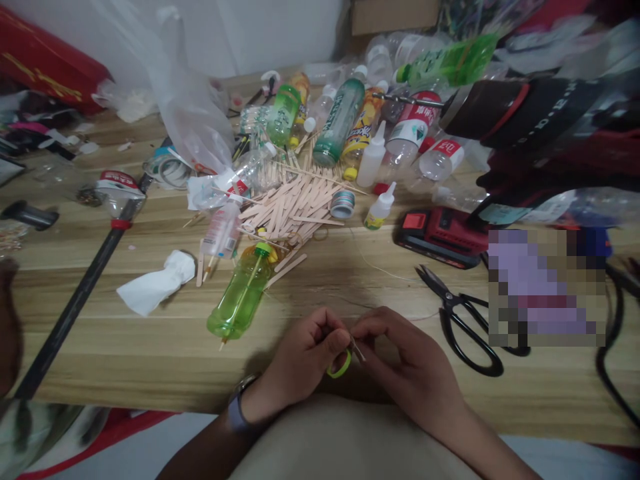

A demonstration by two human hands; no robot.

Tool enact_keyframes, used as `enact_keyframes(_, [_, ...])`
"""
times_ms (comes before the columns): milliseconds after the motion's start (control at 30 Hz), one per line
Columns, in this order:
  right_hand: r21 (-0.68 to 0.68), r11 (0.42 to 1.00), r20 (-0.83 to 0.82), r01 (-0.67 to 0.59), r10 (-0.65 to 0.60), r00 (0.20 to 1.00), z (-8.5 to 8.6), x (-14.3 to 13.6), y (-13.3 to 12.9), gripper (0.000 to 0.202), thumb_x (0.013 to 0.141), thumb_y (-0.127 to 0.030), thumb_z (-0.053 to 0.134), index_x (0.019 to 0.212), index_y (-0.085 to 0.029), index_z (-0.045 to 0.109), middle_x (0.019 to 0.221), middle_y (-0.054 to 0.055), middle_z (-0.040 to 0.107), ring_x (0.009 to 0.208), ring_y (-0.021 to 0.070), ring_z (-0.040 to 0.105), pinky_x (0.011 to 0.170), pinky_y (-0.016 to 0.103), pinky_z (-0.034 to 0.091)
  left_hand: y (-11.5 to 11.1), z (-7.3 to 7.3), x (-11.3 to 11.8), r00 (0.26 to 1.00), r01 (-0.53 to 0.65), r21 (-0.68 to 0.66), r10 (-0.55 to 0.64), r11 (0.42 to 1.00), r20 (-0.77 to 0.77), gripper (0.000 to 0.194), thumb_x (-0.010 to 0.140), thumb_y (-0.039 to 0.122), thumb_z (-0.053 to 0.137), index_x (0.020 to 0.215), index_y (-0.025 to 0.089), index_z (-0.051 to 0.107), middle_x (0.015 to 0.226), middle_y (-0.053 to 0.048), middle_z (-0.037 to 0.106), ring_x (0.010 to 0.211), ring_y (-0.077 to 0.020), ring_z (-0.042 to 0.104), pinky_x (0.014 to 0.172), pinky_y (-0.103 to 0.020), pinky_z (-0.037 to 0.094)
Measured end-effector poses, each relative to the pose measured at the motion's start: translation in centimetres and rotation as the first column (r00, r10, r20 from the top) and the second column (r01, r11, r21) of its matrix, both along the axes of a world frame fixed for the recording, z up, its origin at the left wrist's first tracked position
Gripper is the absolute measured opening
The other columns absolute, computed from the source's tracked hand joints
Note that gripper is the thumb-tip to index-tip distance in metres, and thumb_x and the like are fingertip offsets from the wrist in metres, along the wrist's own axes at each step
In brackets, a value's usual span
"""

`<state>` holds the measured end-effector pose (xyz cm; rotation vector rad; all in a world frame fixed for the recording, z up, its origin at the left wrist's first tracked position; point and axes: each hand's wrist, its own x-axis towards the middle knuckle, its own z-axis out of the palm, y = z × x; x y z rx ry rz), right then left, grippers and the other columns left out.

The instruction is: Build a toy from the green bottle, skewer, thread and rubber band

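Close to the table's front edge, my left hand (313, 350) pinches a small yellow-green ring (340, 365), which hangs below the thumb. My right hand (410, 367) is closed too, its thumb and fingertips meeting the left ones. Between its fingers is a thin, light sliver (357, 349), too small to name. Ahead and to the left lies a green bottle (237, 297) with a stick through it. Black-handled scissors (453, 303) rest to the right of my right hand. A fine thread (385, 270) runs over the table above my hands.
Wooden craft sticks (295, 203) lie heaped mid-table, plastic bottles (340, 120) behind them. A red-black power drill (445, 240) stands at right, its bit pointing left. Two glue bottles (373, 160) stand near the sticks. A dark rod (75, 307) crosses the left side, near another person's hand (7, 327).
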<state>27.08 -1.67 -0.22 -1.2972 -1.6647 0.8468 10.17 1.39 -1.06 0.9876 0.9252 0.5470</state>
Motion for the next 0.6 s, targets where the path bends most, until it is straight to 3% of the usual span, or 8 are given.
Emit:
enact_keyframes(233, [0.045, 0.999, 0.025, 0.001, -0.002, 1.0, 0.07, -0.12, 0.05, 0.017, 0.086, -0.01, 0.059, 0.081, -0.024, 0.067, 0.071, -0.002, 0.068, 0.063, 0.0128, 0.065, 0.059, 0.022, 0.05, -0.23, -0.15, 0.15, 0.999, -0.047, 0.034, 0.047, 0.998, -0.003, 0.056, 0.076, 0.074, 0.067, 0.073, 0.022, 0.046, 0.053, 0.01, 0.045, 0.047, -0.0078, 0.037, 0.05, -0.022, 0.033])
enact_keyframes(400, [0.018, 0.999, 0.052, 0.029, -0.03, 0.998, 0.16, -0.47, 0.14, 0.016, 0.079, -0.01, 0.053, 0.07, -0.024, 0.056, 0.062, -0.005, 0.06, 0.056, 0.0109, 0.057, 0.054, 0.02, 0.043, -0.49, -0.05, 0.31, 0.999, -0.048, 0.04, 0.049, 0.998, -0.008, 0.055, 0.075, 0.072, 0.069, 0.072, 0.021, 0.047, 0.053, 0.009, 0.047, 0.047, -0.0076, 0.038, 0.048, -0.021, 0.032])
enact_keyframes(600, [-0.057, 0.998, -0.019, 0.04, -0.042, 0.999, 0.06, -0.64, 0.11, 0.014, 0.077, -0.012, 0.052, 0.069, -0.023, 0.054, 0.062, -0.005, 0.057, 0.056, 0.0117, 0.052, 0.054, 0.022, 0.039, -0.48, 0.14, 0.34, 0.999, -0.051, 0.044, 0.05, 0.998, 0.015, 0.05, 0.08, 0.067, 0.067, 0.074, 0.021, 0.048, 0.053, 0.01, 0.046, 0.047, -0.0073, 0.037, 0.047, -0.02, 0.031])
